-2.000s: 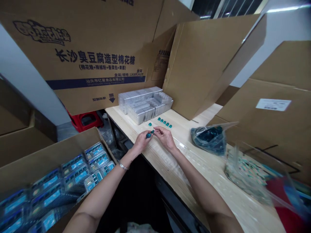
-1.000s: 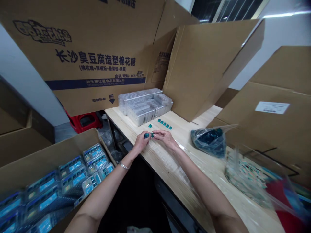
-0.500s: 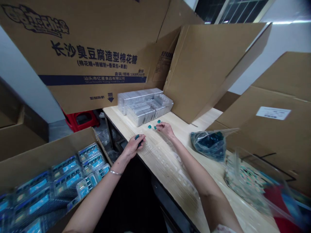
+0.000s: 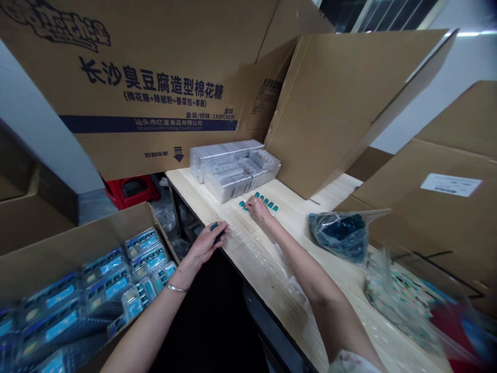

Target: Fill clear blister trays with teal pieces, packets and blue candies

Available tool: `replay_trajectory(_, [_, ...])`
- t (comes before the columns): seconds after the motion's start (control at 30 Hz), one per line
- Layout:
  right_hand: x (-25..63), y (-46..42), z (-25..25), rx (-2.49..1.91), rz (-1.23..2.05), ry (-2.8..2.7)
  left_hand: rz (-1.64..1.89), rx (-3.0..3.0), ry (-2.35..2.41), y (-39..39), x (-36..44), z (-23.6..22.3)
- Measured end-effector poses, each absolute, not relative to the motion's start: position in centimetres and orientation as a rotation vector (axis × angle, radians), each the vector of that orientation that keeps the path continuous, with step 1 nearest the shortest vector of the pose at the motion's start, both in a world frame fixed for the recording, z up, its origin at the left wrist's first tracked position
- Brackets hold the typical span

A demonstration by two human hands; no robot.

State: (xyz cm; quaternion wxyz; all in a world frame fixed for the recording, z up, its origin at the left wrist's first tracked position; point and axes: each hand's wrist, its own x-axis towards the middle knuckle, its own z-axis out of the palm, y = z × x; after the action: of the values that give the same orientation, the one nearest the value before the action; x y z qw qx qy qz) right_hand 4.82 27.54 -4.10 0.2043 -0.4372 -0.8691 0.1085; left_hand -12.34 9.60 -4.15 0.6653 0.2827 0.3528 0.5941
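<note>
In the head view, the person's left hand (image 4: 209, 242) curls at the front edge of the pale wooden tabletop (image 4: 297, 204), its grip closed around 1 or more small dark teal pieces (image 4: 218, 233); the fingers hide how many. The right hand (image 4: 259, 210) reaches farther in, fingertips drawn together and lowered to 2 short rows of small blocky teal pieces (image 4: 275, 208). About 5 show in the far row; the near row is partly covered by the fingers. I cannot tell whether the right grip pinches a piece or only touches it.

Just behind the rows sits a stack of clear moulded plastic trays (image 4: 233, 181). A thin transparent plastic sheet (image 4: 259, 251) seems to lie along the front of the tabletop, beside the right forearm. Farther right rests a clear plastic bag of dark teal pieces (image 4: 337, 230).

The likeliest slip, I judge, is at the left grip: if those fingers loosen, a piece could drop past the tabletop edge. The right fingertips could nudge neighbouring pieces out of line, because the rows are closely spaced. A low sweep of the right forearm might drag the sheet, and an outward elbow could bump the bag; whether its mouth is sealed is unclear.
</note>
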Motion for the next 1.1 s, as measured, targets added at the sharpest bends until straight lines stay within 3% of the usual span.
replay_trajectory(0.4, [3.6, 26.7, -4.7, -1.357, 0.237, -2.466, 1.341, 0.558, 0.779, 10.1, -11.5, -4.7])
replay_trajectory(0.7, [3.5, 22.6, -2.0, -1.246, 0.295, -2.381, 1.352, 0.597, 0.726, 9.4, -11.3, -3.4])
replay_trajectory(0.9, [3.3, 15.9, 0.7, -0.870, 1.024, -2.186, 1.329, 0.684, 0.747, 8.5, -11.4, -2.6])
replay_trajectory(1.1, [4.4, 12.9, 2.7, -0.831, 1.139, -2.136, 1.266, 0.784, 0.756, 7.4, -10.5, -1.5])
